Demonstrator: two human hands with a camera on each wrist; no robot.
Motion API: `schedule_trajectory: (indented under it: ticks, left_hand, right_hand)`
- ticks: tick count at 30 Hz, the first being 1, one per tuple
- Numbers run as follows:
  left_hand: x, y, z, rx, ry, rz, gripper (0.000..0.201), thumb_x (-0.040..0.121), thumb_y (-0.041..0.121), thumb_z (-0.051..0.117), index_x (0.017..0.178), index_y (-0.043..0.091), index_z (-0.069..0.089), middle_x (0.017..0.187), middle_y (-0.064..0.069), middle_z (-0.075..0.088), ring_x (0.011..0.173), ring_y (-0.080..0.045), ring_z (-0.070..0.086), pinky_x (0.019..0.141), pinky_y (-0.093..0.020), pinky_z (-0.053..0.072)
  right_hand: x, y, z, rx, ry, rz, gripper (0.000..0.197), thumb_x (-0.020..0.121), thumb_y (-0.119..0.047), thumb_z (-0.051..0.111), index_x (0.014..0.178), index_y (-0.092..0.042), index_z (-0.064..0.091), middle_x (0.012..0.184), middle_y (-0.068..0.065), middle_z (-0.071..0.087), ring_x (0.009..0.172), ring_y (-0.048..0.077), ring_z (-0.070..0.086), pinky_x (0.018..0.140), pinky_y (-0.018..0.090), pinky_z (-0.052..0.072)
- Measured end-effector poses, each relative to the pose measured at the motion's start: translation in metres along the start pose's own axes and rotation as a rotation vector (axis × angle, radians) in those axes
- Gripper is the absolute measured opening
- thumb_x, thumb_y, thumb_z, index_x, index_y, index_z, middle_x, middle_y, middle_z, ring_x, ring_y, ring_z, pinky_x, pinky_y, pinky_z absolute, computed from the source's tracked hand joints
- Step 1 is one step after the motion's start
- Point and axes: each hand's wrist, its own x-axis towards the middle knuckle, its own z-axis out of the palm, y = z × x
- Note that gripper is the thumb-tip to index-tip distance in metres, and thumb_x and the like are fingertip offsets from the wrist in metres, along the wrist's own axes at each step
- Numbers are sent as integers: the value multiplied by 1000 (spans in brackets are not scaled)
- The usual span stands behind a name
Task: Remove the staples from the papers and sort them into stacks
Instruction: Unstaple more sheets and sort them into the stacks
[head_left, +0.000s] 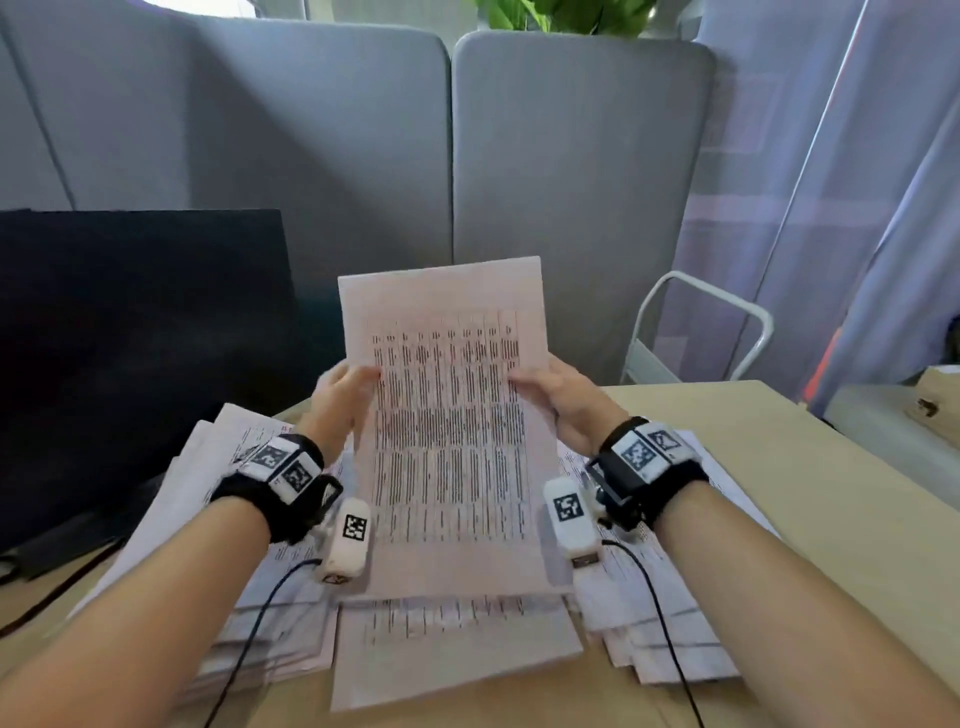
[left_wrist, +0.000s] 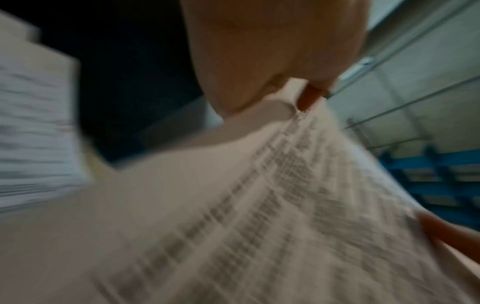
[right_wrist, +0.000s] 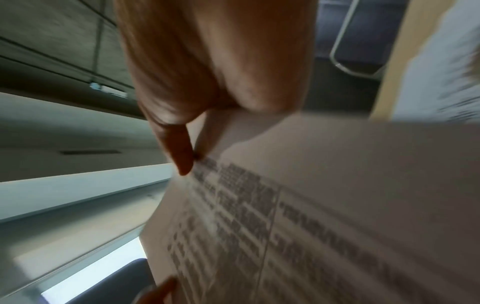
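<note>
The printed sheet (head_left: 447, 426) is held upright above the desk (head_left: 810, 467), over the paper stacks (head_left: 649, 613). The left hand (head_left: 340, 400) pinches its left edge and the right hand (head_left: 563, 402) its right edge, thumbs in front. No staple is discernible, so this looks like the sorting step; next, the person probably picks the matching stack and lays the sheet flat on it.

dark monitor (head_left: 140, 332), grey partition panels (head_left: 571, 156), white metal frame (head_left: 701, 322), green plant (head_left: 561, 13)
</note>
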Motion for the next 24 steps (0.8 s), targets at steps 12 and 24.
schedule_trajectory:
  ticks: [12,24]
  left_hand:
    - [-27,-19,48,130,261,298,19,99,6,40,114,5,51,98,-10,62,67,-7,56,51,-9,44]
    - [-8,18,55,507,243,514,20,98,16,47,102,21,66,78,2,67,68,-17,62,62,-31,50]
  right_hand:
    - [-3,50,12,-505,306,9,25,91,-31,67,97,-7,70,92,13,72,81,22,67,76,41,55]
    - [-28,60,-88,-1361,247,598,32,100,-33,40,98,-6,57,106,13,63,101,29,61,80,30,45]
